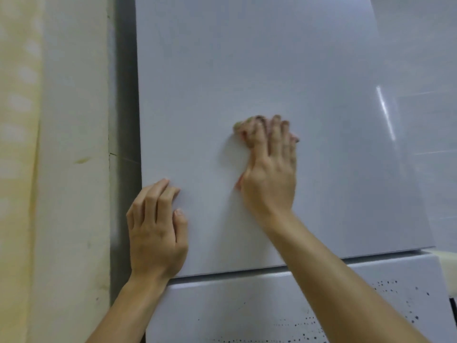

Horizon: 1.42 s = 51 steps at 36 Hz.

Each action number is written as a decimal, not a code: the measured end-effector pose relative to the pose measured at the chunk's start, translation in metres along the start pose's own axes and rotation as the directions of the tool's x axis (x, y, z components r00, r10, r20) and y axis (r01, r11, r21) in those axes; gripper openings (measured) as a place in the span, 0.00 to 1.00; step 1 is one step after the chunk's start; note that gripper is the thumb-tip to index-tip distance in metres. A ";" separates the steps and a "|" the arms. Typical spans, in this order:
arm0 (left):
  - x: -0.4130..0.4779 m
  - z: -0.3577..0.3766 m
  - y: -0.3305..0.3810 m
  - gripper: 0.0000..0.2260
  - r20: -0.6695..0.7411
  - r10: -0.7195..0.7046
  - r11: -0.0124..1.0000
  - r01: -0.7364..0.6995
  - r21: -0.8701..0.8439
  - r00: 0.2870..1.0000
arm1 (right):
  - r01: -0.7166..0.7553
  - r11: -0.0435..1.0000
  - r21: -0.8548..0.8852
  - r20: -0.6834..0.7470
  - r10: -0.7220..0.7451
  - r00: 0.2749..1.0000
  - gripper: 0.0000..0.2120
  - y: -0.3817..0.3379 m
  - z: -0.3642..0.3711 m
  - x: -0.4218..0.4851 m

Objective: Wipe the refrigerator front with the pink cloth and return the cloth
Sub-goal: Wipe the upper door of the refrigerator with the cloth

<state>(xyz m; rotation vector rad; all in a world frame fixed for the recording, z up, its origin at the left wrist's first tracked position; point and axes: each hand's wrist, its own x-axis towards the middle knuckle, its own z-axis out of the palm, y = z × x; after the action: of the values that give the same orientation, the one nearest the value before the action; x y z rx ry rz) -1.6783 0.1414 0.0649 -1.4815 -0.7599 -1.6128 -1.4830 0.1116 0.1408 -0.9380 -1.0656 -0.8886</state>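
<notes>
The pink cloth (243,138) is pinned flat against the refrigerator door (247,58) beneath the right hand (269,179), fingers straight; the left hand (155,231), relaxed and holding nothing, is rested lower left at the door's edge.

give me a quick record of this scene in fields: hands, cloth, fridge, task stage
surface: upper door of the refrigerator, pale and glossy
right hand: fingers straight, pressing the pink cloth against the middle of the door
pink cloth: mostly hidden under the right hand, blurred; pink shows beside the fingers and at the thumb base
left hand: rests on the door near its lower left edge, holds nothing
below: lower door, with dark specks
task stage: wiping; cloth not yet returned
</notes>
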 end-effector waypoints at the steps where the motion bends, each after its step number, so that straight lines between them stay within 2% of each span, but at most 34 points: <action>1: 0.000 0.000 0.000 0.18 0.002 -0.002 1.000 0.002 -0.005 1.000 | 0.036 0.999 0.011 -0.007 -0.036 0.999 0.29 -0.006 0.005 -0.010; 4: 0.000 -0.001 0.001 0.18 0.009 -0.015 1.000 0.015 -0.020 1.000 | 0.078 0.997 0.029 0.007 -0.078 0.997 0.28 -0.020 0.011 -0.036; 8: 0.000 0.000 0.002 0.18 0.013 -0.020 0.999 0.021 -0.032 1.000 | 0.174 0.983 0.059 0.099 -0.179 0.979 0.27 -0.023 0.009 -0.063; 13: -0.001 0.002 0.005 0.18 -0.004 -0.038 0.999 0.038 -0.020 0.999 | 0.330 0.939 0.096 0.187 -0.342 0.921 0.27 -0.001 -0.007 -0.081; 16: -0.002 0.002 0.008 0.17 -0.032 -0.055 0.998 0.054 -0.022 0.998 | 0.343 0.935 0.088 0.210 -0.354 0.912 0.27 0.021 -0.022 -0.080; 18: -0.002 0.002 0.014 0.17 -0.033 -0.091 0.995 0.089 -0.044 0.995 | 0.242 0.969 0.045 0.187 -0.246 0.951 0.28 0.047 -0.036 -0.076; 20: -0.003 0.002 0.020 0.17 -0.033 -0.113 0.992 0.111 -0.061 0.993 | 0.025 1.000 -0.006 0.112 -0.024 0.993 0.28 0.083 -0.055 -0.064; 22: -0.004 0.004 0.023 0.17 -0.045 -0.109 0.992 0.106 -0.070 0.993 | -0.206 0.978 -0.040 0.046 0.207 0.977 0.27 0.120 -0.078 -0.049; 24: -0.007 0.006 0.022 0.18 -0.054 -0.091 0.994 0.088 -0.066 0.994 | -0.368 0.929 -0.051 -0.003 0.368 0.930 0.28 0.148 -0.098 -0.038; 28: -0.010 0.007 0.019 0.18 -0.056 -0.082 0.995 0.079 -0.061 0.995 | -0.538 0.842 -0.039 -0.096 0.533 0.841 0.27 0.156 -0.104 -0.031; 31: -0.010 0.008 0.017 0.17 -0.055 -0.070 0.996 0.066 -0.057 0.996 | -0.572 0.819 -0.040 -0.156 0.561 0.813 0.26 0.149 -0.093 -0.031; 35: -0.011 0.007 0.016 0.18 -0.050 -0.079 0.994 0.074 -0.080 0.996 | -0.490 0.870 -0.049 -0.140 0.480 0.866 0.27 0.132 -0.079 -0.044; 39: -0.010 0.007 0.020 0.18 -0.043 -0.094 0.992 0.090 -0.085 0.995 | -0.300 0.952 -0.056 -0.084 0.295 0.952 0.27 0.098 -0.059 -0.068; 42: -0.012 0.010 0.023 0.18 -0.063 -0.101 0.992 0.095 -0.088 0.993 | -0.140 0.990 -0.027 -0.024 0.140 0.990 0.30 0.074 -0.047 -0.088; 44: -0.013 0.012 0.024 0.18 -0.076 -0.095 0.993 0.089 -0.078 0.993 | -0.029 1.000 -0.001 0.042 0.029 0.999 0.33 0.063 -0.044 -0.102; 46: -0.014 0.014 0.024 0.18 -0.087 -0.090 0.995 0.085 -0.061 0.992 | 0.070 0.998 -0.002 0.106 -0.069 0.992 0.30 0.062 -0.046 -0.112; 51: -0.017 0.015 0.024 0.18 -0.083 -0.091 0.994 0.086 -0.060 0.992 | 0.206 0.979 0.003 0.203 -0.202 0.958 0.27 0.088 -0.065 -0.105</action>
<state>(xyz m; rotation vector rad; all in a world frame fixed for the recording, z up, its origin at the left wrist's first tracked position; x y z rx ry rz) -1.6497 0.1446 0.0484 -1.4256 -0.7463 -1.7658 -1.4073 0.0954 0.0104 -0.9607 -1.3500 -0.9886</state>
